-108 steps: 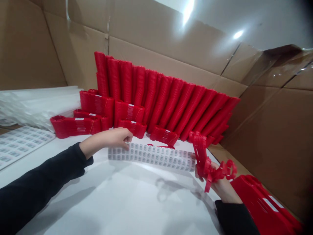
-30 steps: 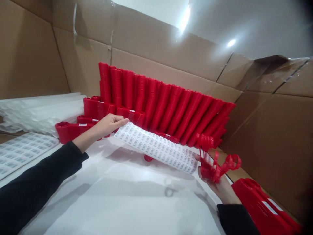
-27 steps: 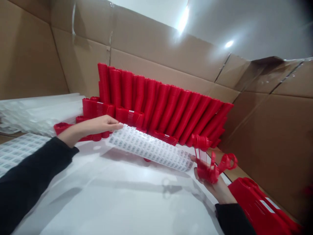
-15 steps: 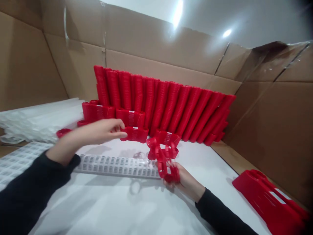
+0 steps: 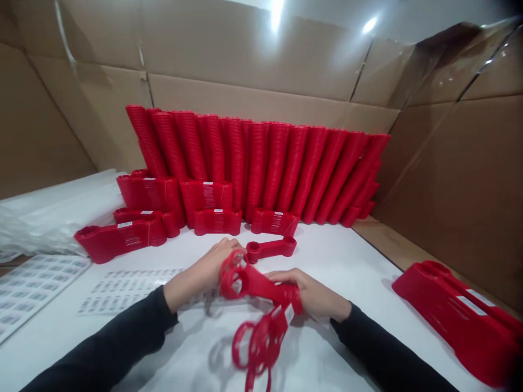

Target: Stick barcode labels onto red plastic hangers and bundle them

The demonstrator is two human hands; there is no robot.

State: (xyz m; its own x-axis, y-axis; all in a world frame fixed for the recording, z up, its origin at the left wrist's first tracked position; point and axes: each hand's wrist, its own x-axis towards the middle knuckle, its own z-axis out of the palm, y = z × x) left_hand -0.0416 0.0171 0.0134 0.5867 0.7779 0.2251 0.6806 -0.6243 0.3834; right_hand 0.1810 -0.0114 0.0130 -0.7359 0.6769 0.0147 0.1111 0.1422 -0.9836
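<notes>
My right hand point(image 5: 312, 294) is closed round a fanned bunch of red plastic link-shaped pieces point(image 5: 261, 283) with ringed ends. A small white label point(image 5: 289, 313) shows on them. More red rings dangle below this hand, blurred by motion. My left hand point(image 5: 216, 264) is curled at the ringed left end of the same bunch and seems to grip it; its fingertips are partly hidden behind the red plastic. Just beyond both hands, a single red link-shaped piece point(image 5: 272, 249) lies on the white table. Under my left forearm lies a sheet of printed labels point(image 5: 122, 288).
Tall leaning stacks of red pieces point(image 5: 257, 169) line the back against a cardboard wall point(image 5: 245, 92). Labelled bundles point(image 5: 131, 237) stand before them. White plastic bags point(image 5: 61, 207) and another label sheet point(image 5: 36, 288) are at left. A big red bundle point(image 5: 453, 321) lies at right.
My left hand has come down and right, from near the bundles to the red pieces at my right hand. The bunch has spread, with rings hanging lower. The view has shifted slightly.
</notes>
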